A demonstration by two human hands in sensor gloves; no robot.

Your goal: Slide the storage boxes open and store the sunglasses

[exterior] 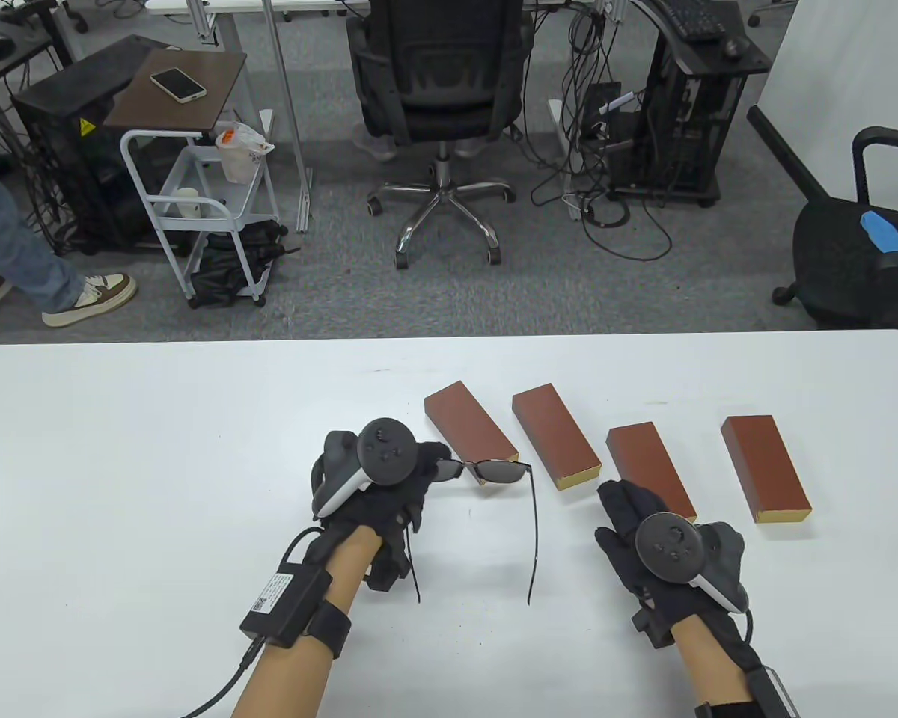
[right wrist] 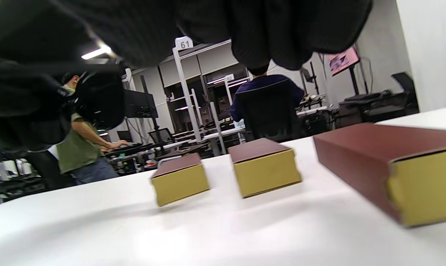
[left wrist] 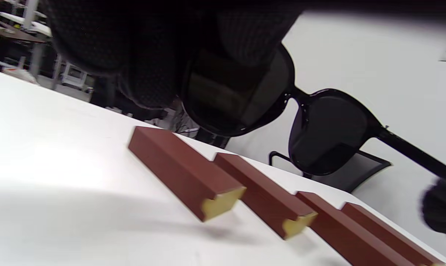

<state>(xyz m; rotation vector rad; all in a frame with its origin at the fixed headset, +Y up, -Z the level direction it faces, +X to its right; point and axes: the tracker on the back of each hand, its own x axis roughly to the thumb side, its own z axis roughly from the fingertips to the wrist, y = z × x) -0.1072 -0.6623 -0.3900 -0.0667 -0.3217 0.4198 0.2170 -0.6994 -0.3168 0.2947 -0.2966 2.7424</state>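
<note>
Four red-brown storage boxes with gold ends lie closed in a row on the white table (exterior: 157, 449): first (exterior: 470, 422), second (exterior: 555, 435), third (exterior: 647, 464), fourth (exterior: 765, 467). My left hand (exterior: 438, 460) pinches the left lens of black sunglasses (exterior: 498, 471) and holds them above the table, just in front of the first box's near end, temples unfolded and pointing toward me. In the left wrist view my fingers (left wrist: 153, 74) cover one lens of the sunglasses (left wrist: 326, 133) above the boxes (left wrist: 178, 170). My right hand (exterior: 614, 501) hovers with straight fingers by the third box's near end and holds nothing.
The right wrist view shows three boxes (right wrist: 263, 166) end-on under my fingers (right wrist: 282, 33). Beyond the table's far edge stand an office chair (exterior: 441, 90), a white cart (exterior: 194, 202) and computer towers. A person's leg (exterior: 15, 247) is at the far left.
</note>
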